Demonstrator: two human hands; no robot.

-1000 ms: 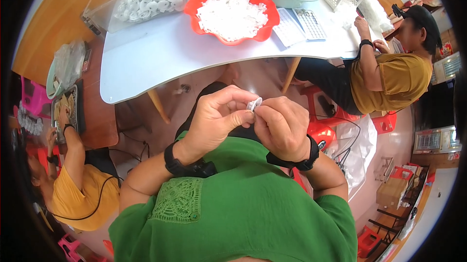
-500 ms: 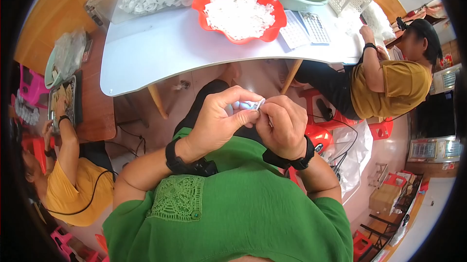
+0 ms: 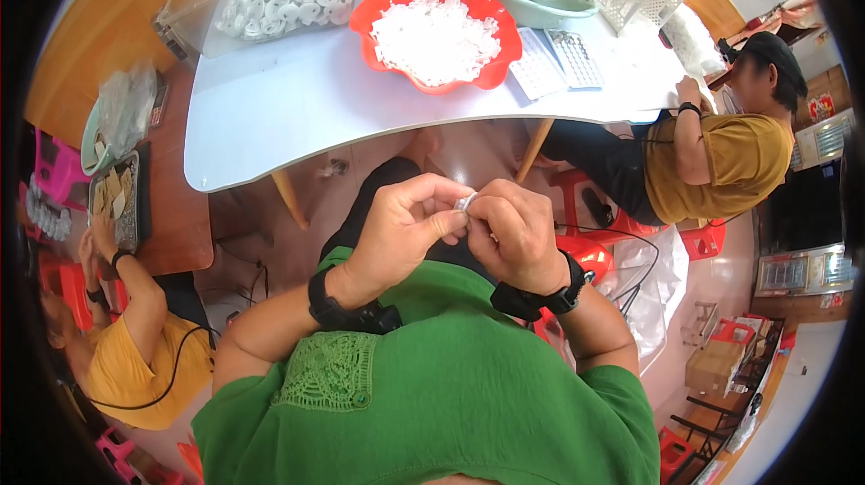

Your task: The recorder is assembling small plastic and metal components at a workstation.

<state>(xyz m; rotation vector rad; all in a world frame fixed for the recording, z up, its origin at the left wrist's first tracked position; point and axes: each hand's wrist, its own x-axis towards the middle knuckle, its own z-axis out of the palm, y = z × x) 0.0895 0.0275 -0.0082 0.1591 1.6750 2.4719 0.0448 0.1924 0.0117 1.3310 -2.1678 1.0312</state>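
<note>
Above my lap, short of the table's near edge, both hands meet at a small white plastic piece [image 3: 465,203]. My left hand [image 3: 410,224] is closed, pinching the piece between thumb and forefinger. From the other side, the curled fingers of my right hand [image 3: 515,231] grip it too. Fingertips cover most of the piece, so its exact kind is hidden. Beyond my hands, a red scalloped bowl [image 3: 360,21] on the table holds many small white pieces. A clear bin [image 3: 203,17] of round white plastic parts stands at the back left.
The white table [image 3: 270,116] spans the far side. Behind the bowl sits a pale green basin [image 3: 541,15]; white trays [image 3: 577,62] lie beside it. One co-worker in mustard [image 3: 721,156] sits right, another in yellow [image 3: 149,354] left at a brown table [image 3: 180,215]. Black cables hang nearby.
The white piece has turned between my fingers and is now more covered. My hands have drawn slightly left and closer together. The left co-worker's hands have shifted at the tray.
</note>
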